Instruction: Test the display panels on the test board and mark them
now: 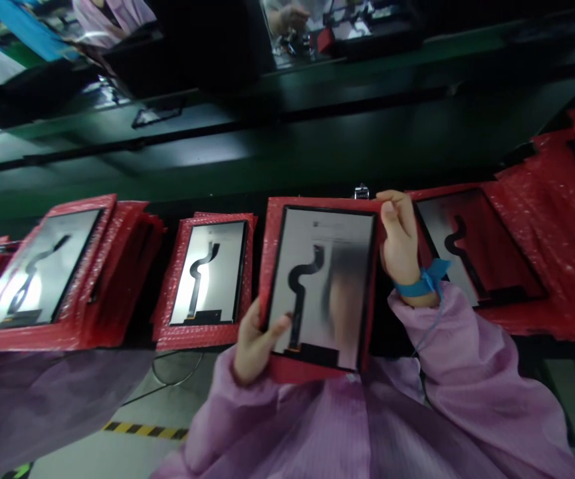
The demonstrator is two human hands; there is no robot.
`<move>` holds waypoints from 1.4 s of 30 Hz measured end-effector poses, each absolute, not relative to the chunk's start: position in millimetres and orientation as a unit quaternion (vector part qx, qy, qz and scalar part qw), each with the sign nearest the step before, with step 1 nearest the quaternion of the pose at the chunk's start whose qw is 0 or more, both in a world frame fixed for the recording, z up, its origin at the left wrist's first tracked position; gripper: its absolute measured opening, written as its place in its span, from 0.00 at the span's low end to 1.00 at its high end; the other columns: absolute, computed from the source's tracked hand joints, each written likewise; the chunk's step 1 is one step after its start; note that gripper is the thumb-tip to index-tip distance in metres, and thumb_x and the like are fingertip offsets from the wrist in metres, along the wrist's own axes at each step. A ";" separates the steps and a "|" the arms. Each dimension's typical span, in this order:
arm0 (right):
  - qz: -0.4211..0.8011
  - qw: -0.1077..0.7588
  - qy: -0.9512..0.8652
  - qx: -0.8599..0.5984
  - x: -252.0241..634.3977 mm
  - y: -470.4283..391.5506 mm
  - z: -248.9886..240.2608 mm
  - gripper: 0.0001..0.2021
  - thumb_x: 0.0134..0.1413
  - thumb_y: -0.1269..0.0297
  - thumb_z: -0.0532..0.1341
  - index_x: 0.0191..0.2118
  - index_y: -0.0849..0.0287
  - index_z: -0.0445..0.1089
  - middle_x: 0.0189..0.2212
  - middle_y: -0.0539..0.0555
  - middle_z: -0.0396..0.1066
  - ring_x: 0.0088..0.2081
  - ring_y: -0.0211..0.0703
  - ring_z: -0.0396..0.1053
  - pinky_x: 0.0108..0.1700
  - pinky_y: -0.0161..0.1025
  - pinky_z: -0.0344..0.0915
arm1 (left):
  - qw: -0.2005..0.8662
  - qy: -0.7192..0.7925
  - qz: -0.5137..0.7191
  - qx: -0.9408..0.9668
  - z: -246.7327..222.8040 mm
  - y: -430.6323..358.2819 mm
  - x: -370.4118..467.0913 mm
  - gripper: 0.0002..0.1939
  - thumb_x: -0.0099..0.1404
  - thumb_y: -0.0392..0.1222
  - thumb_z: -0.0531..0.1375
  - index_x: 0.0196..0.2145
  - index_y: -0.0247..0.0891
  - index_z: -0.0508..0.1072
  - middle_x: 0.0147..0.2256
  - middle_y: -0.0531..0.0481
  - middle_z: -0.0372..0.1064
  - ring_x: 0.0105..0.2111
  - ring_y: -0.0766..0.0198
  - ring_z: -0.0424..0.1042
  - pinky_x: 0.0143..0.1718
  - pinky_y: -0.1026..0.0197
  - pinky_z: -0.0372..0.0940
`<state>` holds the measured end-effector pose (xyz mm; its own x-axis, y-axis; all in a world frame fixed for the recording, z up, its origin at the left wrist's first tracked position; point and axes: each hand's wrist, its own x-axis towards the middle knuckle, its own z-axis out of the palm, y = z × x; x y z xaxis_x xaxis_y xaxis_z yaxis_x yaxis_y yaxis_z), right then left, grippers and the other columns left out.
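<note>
Both hands (254,342) (399,239) in grip on a display panel (312,293) and its red wrap (294,371); similar panels (225,263) on either side

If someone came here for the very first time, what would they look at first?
Probably the big shiny panel in the middle, with a curvy black ribbon on it and red wrapping showing along its edges; the left hand holds its lower left side, while the right hand is at the wrapping's upper right corner. Next, the bright red piles on both sides. Then the blue band just below the right hand.
</note>
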<state>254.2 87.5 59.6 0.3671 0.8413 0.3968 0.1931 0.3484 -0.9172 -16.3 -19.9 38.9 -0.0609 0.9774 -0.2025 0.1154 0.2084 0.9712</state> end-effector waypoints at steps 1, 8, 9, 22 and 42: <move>0.255 0.618 -0.523 -0.528 253.8 89.4 54.3 0.12 0.69 0.54 0.51 0.50 0.52 0.63 0.42 0.52 0.67 0.39 0.38 0.69 0.40 0.38 0.71 | 0.499 0.610 0.430 0.440 44.6 -16.2 -34.1 0.29 0.52 0.55 0.73 0.45 0.35 0.75 0.37 0.46 0.79 0.34 0.58 0.78 0.37 0.60 0.74; 0.084 0.333 -0.632 -0.694 258.4 113.0 26.6 0.32 0.61 0.66 0.54 0.69 0.65 0.47 0.64 0.71 0.54 0.63 0.66 0.55 0.60 0.66 0.60 | 0.379 0.736 0.419 0.373 80.4 32.0 -159.1 0.35 0.39 0.63 0.75 0.40 0.42 0.74 0.28 0.62 0.74 0.27 0.69 0.68 0.30 0.66 0.66; 0.080 0.305 -0.635 -0.705 257.5 117.6 26.7 0.34 0.61 0.66 0.55 0.70 0.66 0.46 0.65 0.72 0.53 0.63 0.67 0.56 0.60 0.66 0.60 | 0.362 0.753 0.387 0.389 79.5 37.6 -173.1 0.33 0.40 0.64 0.74 0.39 0.42 0.74 0.28 0.62 0.74 0.28 0.69 0.68 0.32 0.66 0.66; 0.103 0.297 -0.628 -0.712 255.4 142.7 28.6 0.32 0.59 0.64 0.61 0.68 0.59 0.58 0.70 0.65 0.51 0.61 0.64 0.64 0.59 0.61 0.66 | -0.086 0.796 0.245 0.547 30.4 23.8 -207.1 0.30 0.59 0.55 0.56 0.53 0.32 0.72 0.47 0.37 0.72 0.52 0.44 0.67 0.58 0.42 0.61; -0.034 0.271 -0.613 -0.741 290.0 -19.1 27.5 0.25 0.61 0.65 0.56 0.63 0.62 0.60 0.59 0.68 0.62 0.61 0.61 0.56 0.61 0.62 0.59 | 0.237 0.416 0.424 0.769 15.7 -44.1 24.5 0.18 0.70 0.36 0.56 0.56 0.42 0.68 0.56 0.40 0.66 0.57 0.53 0.68 0.56 0.47 0.67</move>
<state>290.0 -19.1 27.5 0.2454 0.8903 0.3835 0.9277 -0.1008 -0.3595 24.5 -44.1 15.7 0.2948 0.8404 0.4548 0.4378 -0.5418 0.7175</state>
